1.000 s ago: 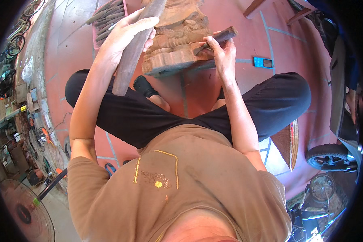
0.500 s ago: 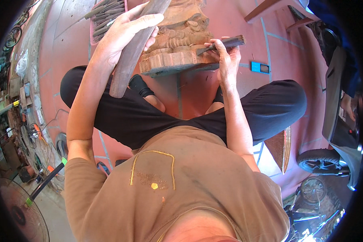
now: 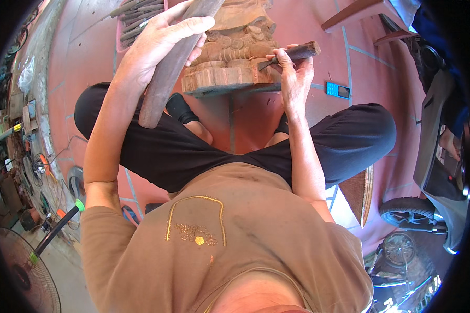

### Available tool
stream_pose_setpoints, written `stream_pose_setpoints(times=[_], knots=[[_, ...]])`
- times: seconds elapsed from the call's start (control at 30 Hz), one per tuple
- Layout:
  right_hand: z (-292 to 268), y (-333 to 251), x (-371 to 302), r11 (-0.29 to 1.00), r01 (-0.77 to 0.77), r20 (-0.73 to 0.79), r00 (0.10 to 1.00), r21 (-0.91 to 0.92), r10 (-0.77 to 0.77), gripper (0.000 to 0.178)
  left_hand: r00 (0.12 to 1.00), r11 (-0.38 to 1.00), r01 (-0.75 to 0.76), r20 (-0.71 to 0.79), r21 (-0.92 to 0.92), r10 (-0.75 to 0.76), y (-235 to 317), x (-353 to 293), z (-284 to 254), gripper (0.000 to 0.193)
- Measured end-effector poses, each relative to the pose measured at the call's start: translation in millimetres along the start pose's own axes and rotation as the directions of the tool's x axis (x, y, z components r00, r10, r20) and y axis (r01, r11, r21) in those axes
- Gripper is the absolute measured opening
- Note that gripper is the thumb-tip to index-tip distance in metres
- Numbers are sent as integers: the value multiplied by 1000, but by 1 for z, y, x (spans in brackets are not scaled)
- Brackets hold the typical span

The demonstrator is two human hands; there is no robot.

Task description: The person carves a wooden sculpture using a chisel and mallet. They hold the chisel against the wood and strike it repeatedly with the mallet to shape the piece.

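Observation:
Between my feet on the tiled floor stands a carved wooden sculpture (image 3: 230, 57), with a scalloped lower edge facing me. My left hand (image 3: 159, 44) is wrapped round a long dark wooden mallet (image 3: 164, 86), raised above and left of the carving. In my right hand (image 3: 296, 81) is a chisel (image 3: 301, 51) with a dark wooden handle. The chisel's blade points left, toward the right side of the carving's base; whether its tip touches the wood I cannot tell.
A pink tray (image 3: 121, 39) full of chisels lies beyond my left arm. To the right are a blue mobile phone (image 3: 338, 89) on the floor, a reddish chair (image 3: 350, 15) and a motorbike wheel (image 3: 407, 210). A fan (image 3: 23, 274) stands at lower left.
The view has shifted slightly. Both hands keep their holds on the mallet and the chisel, in nearly the same places over the carving.

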State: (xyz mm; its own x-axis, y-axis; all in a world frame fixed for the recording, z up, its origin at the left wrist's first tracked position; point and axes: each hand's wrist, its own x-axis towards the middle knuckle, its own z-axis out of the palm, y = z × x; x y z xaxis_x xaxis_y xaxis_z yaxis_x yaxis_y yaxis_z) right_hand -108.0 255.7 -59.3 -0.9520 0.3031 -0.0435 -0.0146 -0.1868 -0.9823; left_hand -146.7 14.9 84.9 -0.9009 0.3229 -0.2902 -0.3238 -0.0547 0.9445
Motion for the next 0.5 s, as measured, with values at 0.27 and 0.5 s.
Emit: stream_pose_setpoints(times=[0.27, 0.5], knots=[[-2, 1, 3, 988, -61, -8, 998, 142, 63, 26, 999, 1000, 18, 34, 1, -18, 3, 0, 2, 59], [1, 3, 0, 995, -50, 10, 999, 88, 49, 28, 999, 999, 19, 34, 32, -20, 3, 0, 1, 61]])
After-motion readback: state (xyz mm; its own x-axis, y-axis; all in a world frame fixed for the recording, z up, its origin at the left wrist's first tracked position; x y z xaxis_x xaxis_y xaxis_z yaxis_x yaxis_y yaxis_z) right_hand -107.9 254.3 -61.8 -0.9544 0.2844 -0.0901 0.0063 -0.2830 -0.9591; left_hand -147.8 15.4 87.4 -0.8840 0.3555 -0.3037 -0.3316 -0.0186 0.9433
